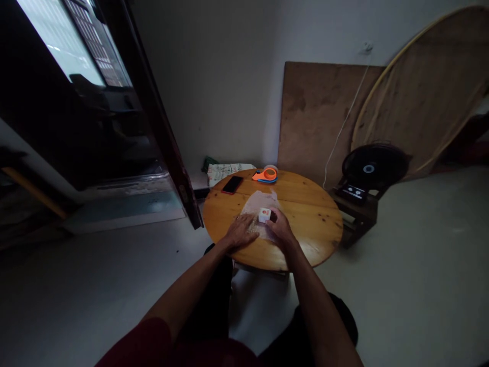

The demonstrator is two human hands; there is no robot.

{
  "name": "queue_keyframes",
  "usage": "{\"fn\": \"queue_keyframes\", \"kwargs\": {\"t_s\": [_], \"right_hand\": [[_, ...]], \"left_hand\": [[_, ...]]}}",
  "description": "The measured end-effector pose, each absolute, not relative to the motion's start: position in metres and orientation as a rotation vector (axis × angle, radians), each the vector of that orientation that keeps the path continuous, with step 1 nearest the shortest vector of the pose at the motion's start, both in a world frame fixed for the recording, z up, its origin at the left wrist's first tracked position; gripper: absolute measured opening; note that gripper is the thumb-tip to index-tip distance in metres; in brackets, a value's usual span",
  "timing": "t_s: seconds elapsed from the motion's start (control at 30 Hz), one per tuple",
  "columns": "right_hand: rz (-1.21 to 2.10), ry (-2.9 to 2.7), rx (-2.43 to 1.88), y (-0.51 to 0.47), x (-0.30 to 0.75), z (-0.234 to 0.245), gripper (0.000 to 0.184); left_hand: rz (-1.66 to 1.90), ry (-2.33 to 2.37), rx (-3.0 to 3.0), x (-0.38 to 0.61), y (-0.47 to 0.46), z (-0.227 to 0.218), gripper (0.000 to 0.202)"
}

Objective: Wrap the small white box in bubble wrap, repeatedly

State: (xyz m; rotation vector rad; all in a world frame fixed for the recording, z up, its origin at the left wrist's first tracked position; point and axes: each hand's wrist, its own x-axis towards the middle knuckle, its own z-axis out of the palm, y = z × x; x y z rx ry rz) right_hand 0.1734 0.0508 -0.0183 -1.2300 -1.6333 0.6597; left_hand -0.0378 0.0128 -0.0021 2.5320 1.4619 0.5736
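Observation:
A small white box with a red mark stands on a clear bubble-wrap sheet on the round wooden table. My right hand is closed round the box's right side. Spread flat, my left hand presses on the near left part of the sheet, just left of the box.
A dark phone lies at the table's far left. An orange tape dispenser sits at the far edge. A black fan stands right of the table, wooden boards lean on the wall, and an open doorway is left.

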Motion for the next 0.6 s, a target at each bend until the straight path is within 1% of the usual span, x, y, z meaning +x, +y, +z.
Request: {"fn": "queue_keyframes", "kwargs": {"t_s": [0.1,0.2,0.27,0.37,0.53,0.6], "right_hand": [[0.748,-1.586,-1.180,0.0485,0.1733,-0.0161,0.052],[0.642,-1.681,-1.238,0.0503,0.1734,-0.0168,0.050],[0.553,-1.743,-1.291,0.0524,0.1736,-0.0180,0.052],[0.570,-1.746,-1.276,0.0538,0.1740,-0.0188,0.058],[0.620,-1.714,-1.236,0.0532,0.1760,-0.0196,0.050],[0.639,-1.707,-1.215,0.0532,0.1765,-0.0205,0.049]], "left_hand": [[0.572,1.462,2.522,-0.0381,0.0114,-0.0010,0.071],[0.575,1.458,2.515,-0.0382,0.0099,0.0012,0.070],[0.590,1.444,2.516,-0.0380,0.0095,0.0021,0.070],[0.598,1.447,2.508,-0.0377,0.0101,0.0018,0.072],[0.608,1.457,2.497,-0.0379,0.0101,0.0021,0.071],[0.614,1.442,2.510,-0.0378,0.0088,0.0042,0.069]]}}
